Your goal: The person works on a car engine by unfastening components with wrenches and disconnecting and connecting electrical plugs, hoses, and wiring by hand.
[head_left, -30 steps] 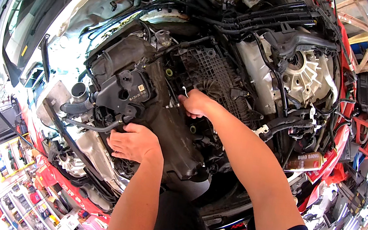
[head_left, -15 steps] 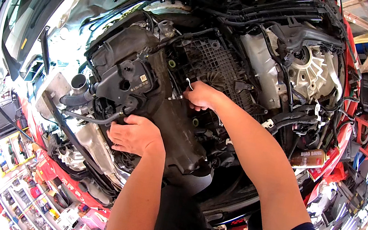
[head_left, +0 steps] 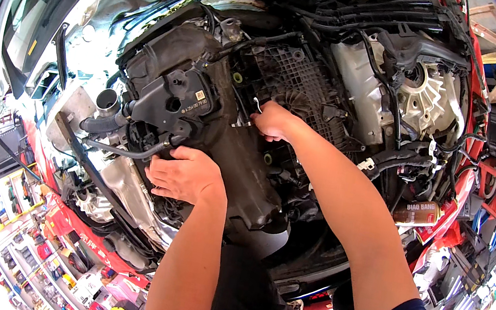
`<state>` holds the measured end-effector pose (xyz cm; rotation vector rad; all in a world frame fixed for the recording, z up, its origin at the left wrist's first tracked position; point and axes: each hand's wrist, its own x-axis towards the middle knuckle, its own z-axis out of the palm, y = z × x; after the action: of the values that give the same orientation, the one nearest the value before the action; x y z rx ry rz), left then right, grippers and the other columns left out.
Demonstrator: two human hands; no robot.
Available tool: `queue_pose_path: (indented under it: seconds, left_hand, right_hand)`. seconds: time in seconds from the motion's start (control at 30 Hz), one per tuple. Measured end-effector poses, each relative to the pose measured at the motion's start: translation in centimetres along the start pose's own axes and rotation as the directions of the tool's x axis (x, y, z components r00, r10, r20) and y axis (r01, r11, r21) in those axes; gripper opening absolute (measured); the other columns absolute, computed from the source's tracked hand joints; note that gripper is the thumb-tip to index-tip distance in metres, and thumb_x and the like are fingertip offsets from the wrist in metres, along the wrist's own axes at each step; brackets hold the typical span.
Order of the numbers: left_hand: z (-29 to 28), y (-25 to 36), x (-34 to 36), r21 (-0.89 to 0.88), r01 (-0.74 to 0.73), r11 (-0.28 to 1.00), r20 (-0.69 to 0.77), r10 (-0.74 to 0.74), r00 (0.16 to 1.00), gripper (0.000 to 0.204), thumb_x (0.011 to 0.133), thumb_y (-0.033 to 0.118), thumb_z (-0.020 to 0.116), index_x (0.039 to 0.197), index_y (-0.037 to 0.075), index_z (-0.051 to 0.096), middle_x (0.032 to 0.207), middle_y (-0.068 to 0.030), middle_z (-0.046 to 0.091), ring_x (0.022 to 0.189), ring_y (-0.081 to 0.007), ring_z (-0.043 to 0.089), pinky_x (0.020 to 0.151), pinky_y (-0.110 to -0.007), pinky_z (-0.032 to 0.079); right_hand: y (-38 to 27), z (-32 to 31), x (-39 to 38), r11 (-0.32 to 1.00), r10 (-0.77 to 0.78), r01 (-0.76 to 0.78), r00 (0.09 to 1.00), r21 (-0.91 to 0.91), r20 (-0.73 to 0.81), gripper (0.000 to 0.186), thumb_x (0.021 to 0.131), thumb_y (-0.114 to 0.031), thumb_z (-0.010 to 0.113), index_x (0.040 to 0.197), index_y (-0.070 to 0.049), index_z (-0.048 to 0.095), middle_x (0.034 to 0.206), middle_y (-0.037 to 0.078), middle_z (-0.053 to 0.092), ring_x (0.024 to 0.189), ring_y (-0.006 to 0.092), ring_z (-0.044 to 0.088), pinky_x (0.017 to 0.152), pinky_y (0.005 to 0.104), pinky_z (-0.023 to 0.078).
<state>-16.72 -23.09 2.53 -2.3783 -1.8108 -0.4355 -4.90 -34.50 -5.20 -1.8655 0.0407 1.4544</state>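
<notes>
My right hand (head_left: 276, 123) is closed beside the ribbed black plastic intake manifold (head_left: 286, 74). A slim, shiny metal tool (head_left: 257, 102) pokes out above its fingers; the rest is hidden by the hand. Close by its fingertips, a short bright metal part (head_left: 240, 124) lies at the edge of the dark engine cover (head_left: 222, 157). My left hand (head_left: 186, 174) rests on the near left side of the engine, fingers loosely apart. Its thumb is near the end of a thin black hose (head_left: 127, 151), below the black plastic housing (head_left: 175, 102) with a round hole.
An upright open pipe (head_left: 107, 100) joins a ribbed hose at left. A pale finned metal casing (head_left: 423, 98) sits at right, with wiring (head_left: 388, 160) below it. A brown spray can (head_left: 417, 213) lies near the red body edge. Stocked shelves (head_left: 44, 272) stand at lower left.
The view has shifted slightly, so the engine appears a little to the right and lower. Both hands keep about the same places on the engine.
</notes>
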Motion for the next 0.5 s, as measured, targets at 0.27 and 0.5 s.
queue_pose_path:
  seconds: [0.27, 0.5]
  left_hand:
    - [0.4, -0.2, -0.1, -0.003, -0.016, 1.0, -0.014, 0.016, 1.0, 0.034, 0.091, 0.022, 0.044, 0.114, -0.003, 0.045, 0.125, -0.0207, 0.05, 0.131, -0.0345, 0.039, 0.109, -0.058, 0.027]
    - [0.0, 0.0, 0.1, 0.022, 0.001, 1.0, 0.012, -0.001, 1.0, 0.035, 0.091, 0.022, 0.044, 0.115, -0.003, 0.045, 0.125, -0.0202, 0.05, 0.129, -0.0344, 0.04, 0.109, -0.057, 0.027]
  right_hand:
    - [0.8, -0.8, 0.2, 0.996, 0.001, -0.007, 0.997, 0.09, 0.076, 0.017, 0.093, -0.02, 0.053, 0.091, -0.003, 0.056, 0.066, 0.006, 0.058, 0.049, 0.0146, 0.053, 0.041, 0.0296, 0.037]
    - [-0.1, -0.7, -0.1, 0.998, 0.004, -0.008, 0.997, 0.059, 0.072, 0.017, 0.087, -0.012, 0.048, 0.085, 0.003, 0.054, 0.071, 0.011, 0.06, 0.054, 0.0168, 0.056, 0.045, 0.0307, 0.041]
